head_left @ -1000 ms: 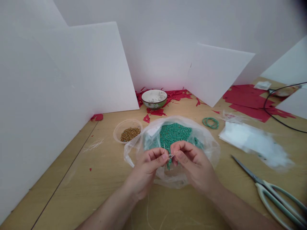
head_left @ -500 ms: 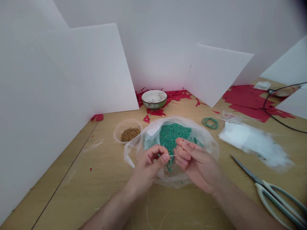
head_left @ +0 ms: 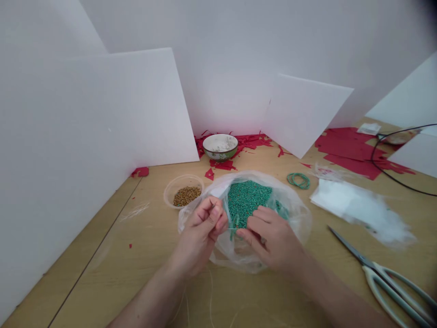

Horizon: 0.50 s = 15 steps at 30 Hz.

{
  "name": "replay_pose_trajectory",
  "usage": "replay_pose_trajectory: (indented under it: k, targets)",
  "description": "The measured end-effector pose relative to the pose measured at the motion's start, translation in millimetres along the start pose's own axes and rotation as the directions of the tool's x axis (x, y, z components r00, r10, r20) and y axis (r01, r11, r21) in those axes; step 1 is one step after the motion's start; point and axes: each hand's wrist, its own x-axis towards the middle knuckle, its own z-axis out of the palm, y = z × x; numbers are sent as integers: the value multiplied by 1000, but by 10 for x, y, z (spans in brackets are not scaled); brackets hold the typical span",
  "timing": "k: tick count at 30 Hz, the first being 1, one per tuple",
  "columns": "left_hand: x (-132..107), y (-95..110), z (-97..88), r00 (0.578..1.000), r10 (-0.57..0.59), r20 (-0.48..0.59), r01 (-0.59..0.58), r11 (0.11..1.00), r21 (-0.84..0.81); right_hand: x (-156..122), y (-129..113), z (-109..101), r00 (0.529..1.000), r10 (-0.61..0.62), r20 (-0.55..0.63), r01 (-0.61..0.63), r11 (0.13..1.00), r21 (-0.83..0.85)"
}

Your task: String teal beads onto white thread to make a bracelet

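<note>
Turquoise beads (head_left: 246, 202) lie partly hidden under the right hand (head_left: 273, 239).

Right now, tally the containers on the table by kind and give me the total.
Ceramic bowl: 1
Clear plastic tub: 1
Clear plastic bag: 1
Total: 3

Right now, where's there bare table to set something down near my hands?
The widest bare wood on the table lies left of the bag, below the tub. A narrower strip runs between bag and scissors. Crowded: around the bowl, among red paper scraps.
</note>
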Motion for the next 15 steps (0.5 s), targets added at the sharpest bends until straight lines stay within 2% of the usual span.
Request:
replay_pose_trajectory:
  k: [4,7,12,15]
  targets:
    - [-30,56,-13,997,29,72,-51,944,327,15,-47,-23,984,-86,-153,95,994,50]
    - [-22,112,-34,995,57,79,-87,888,451,29,-33,-77,973,-108,-204,117,993,29]
    - [-8,111,-42,995,71,66,-96,785,612,16,28,-95,978,-115,-174,111,993,-36]
    - [-37,76,-8,994,84,73,-110,645,757,-4,59,-76,984,-123,-129,109,988,-107]
